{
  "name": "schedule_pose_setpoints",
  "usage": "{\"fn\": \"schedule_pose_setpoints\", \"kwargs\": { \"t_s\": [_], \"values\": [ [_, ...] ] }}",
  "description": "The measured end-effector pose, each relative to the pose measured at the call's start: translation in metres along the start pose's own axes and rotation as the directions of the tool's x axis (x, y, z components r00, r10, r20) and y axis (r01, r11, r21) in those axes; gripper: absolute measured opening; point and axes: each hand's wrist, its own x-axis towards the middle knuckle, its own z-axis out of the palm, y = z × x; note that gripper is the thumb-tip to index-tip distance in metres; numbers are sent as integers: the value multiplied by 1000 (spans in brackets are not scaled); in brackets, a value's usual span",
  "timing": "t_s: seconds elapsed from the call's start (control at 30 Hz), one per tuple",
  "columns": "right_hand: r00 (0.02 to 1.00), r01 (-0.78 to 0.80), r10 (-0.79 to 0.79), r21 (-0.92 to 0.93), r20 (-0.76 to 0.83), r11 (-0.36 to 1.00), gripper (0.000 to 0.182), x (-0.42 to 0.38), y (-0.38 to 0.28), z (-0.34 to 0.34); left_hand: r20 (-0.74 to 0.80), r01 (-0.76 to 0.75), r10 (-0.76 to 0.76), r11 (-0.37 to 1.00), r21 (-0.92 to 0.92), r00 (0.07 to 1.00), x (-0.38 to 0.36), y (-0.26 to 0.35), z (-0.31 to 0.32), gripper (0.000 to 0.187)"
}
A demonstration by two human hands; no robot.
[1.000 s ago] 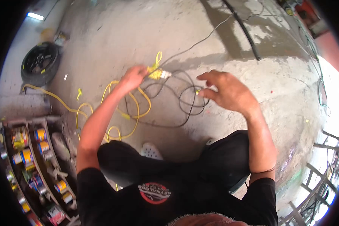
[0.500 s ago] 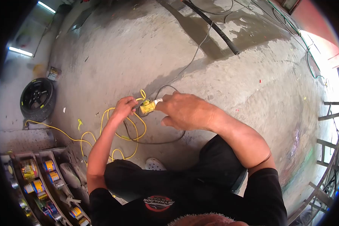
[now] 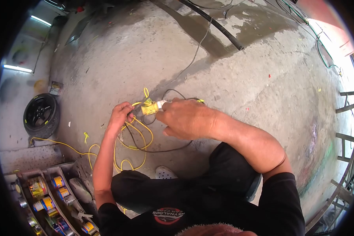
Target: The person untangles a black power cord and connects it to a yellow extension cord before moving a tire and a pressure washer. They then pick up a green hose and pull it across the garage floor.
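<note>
My left hand (image 3: 121,115) is closed around the yellow cord (image 3: 139,103), beside a small yellow block (image 3: 149,108) that looks like an extension-cord outlet. On the block's right side sits a white plug-like piece (image 3: 161,104). The fingers of my right hand (image 3: 188,118) close on that white piece, partly covering it, with the thumb pointing down and apart. Loops of yellow cord and a dark cable (image 3: 161,151) hang or lie below my hands, over the concrete floor.
A black wheel with its tire (image 3: 40,115) leans at the left wall. Lower left, a rack (image 3: 43,175) holds several cans. A black hose (image 3: 214,23) lies across the wet floor ahead. Metal frames (image 3: 347,137) stand along the right edge, and a clog-covered foot (image 3: 165,172) is below.
Both hands and the yellow block have shifted slightly left in view, and the block now sits more level. The camera view has also turned a little.
</note>
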Motion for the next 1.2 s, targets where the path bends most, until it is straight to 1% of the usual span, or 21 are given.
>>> {"fn": "schedule_pose_setpoints", "kwargs": {
  "t_s": [0.17,0.37,0.47,0.57,0.77,0.97,1.2],
  "values": [
    [1000,-3,3,3,7,1000,32,-2,-6,3,-18,-52,53,998,19,998,-5,2,1,17],
    [1000,1,0,-6,25,1000,35,-4,-10,2,-31,-62,64,997,51,997,-10,9,2,17],
    [999,-14,14,-1,34,1000,35,-5,-12,-1,-22,-48,51,994,100,998,-11,14,2,17],
    [999,-11,11,-2,42,1000,35,-5,-11,-2,-22,-54,57,993,104,998,-10,15,2,17],
    [1000,-1,1,6,7,1000,34,-6,-8,2,-18,-55,57,991,121,998,-7,11,0,19],
    [1000,-1,1,0,5,1000,34,-5,-7,3,-39,-88,94,986,139,995,-4,6,1,22],
    [1000,-10,9,24,22,1000,34,-5,-7,0,-22,-68,72,988,138,997,-5,10,0,19]
  ]
}}
